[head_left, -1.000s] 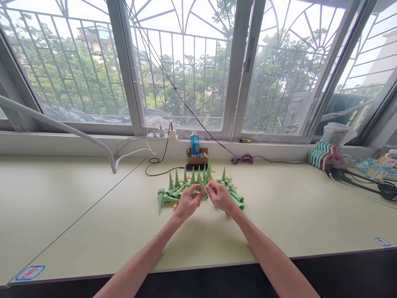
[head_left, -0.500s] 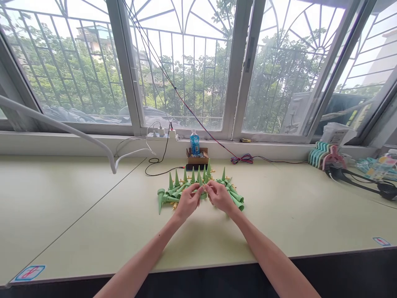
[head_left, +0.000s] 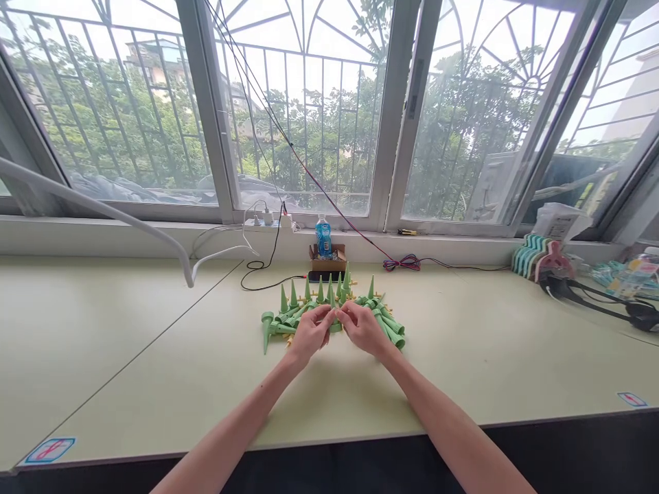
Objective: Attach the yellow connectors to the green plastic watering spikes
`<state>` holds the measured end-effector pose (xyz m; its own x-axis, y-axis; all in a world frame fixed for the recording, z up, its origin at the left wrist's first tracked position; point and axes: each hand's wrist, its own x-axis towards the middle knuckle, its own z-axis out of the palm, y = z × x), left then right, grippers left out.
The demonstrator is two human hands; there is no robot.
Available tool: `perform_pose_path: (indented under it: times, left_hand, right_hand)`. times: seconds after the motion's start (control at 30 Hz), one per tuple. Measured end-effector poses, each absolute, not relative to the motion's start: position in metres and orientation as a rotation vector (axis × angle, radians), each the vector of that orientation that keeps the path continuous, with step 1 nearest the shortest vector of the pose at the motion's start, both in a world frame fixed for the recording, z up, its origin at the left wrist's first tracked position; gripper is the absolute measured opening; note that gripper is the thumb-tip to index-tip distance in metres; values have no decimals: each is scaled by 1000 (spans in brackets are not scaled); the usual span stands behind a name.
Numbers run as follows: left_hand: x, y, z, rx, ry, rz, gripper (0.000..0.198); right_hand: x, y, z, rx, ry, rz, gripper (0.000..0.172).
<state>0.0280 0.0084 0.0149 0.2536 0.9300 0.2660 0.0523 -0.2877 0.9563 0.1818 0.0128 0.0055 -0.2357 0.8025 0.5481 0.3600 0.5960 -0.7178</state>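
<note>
My left hand (head_left: 311,332) is closed on a green cone (head_left: 333,299) that points upward in front of me. Its wide base shows between my hands. Against it, with fingers pinched at the same spot, is my right hand (head_left: 364,329); whatever small part those fingertips hold is hidden. Behind my hands several green cones (head_left: 307,289) stand upright in a row, with small yellow pieces among them. More green cones lie in a pile (head_left: 394,329) to the right, and others (head_left: 282,329) lie to the left, one of them tip down.
Behind the cones lie a black phone (head_left: 323,276) and a cardboard box (head_left: 328,263) with a blue bottle (head_left: 323,237). Coiled cable (head_left: 402,262) rests by the sill. A black headset (head_left: 597,296) and teal clips (head_left: 528,255) are at the right on the table (head_left: 494,357).
Both hands have shifted very slightly, and the fingertips of my right hand have moved a little left, closer to my left hand. The other cones have stayed in place.
</note>
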Motion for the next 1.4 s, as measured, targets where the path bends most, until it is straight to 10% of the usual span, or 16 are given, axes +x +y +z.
perform_pose_path:
  times: [1.4]
  left_hand:
    - [26, 8, 21, 1420, 891, 987, 44]
  right_hand:
    - [178, 6, 10, -944, -1920, 556, 37]
